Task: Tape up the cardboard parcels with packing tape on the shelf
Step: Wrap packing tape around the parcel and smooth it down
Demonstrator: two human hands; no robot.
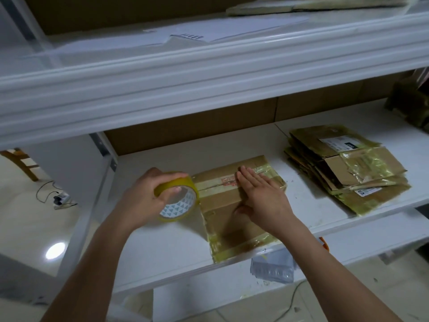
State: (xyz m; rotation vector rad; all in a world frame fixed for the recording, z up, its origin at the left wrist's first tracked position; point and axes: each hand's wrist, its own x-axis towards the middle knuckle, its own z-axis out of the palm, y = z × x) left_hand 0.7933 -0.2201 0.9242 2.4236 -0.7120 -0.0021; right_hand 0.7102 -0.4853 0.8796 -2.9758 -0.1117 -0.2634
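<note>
A flat cardboard parcel (220,205) lies on the white shelf (162,247), reaching to its front edge, with yellowish tape strips across its top and bottom. My left hand (144,196) grips a roll of yellow packing tape (178,201) at the parcel's left edge; a stretch of tape runs from the roll across the parcel. My right hand (260,198) lies flat, fingers together, pressing on the parcel over the tape band.
A pile of taped flat cardboard parcels (346,168) sits on the shelf to the right. The upper shelf (209,66) overhangs, carrying white sheets. A plastic bag (274,268) lies on the lower shelf. A cable and plug (58,196) lie on the floor at left.
</note>
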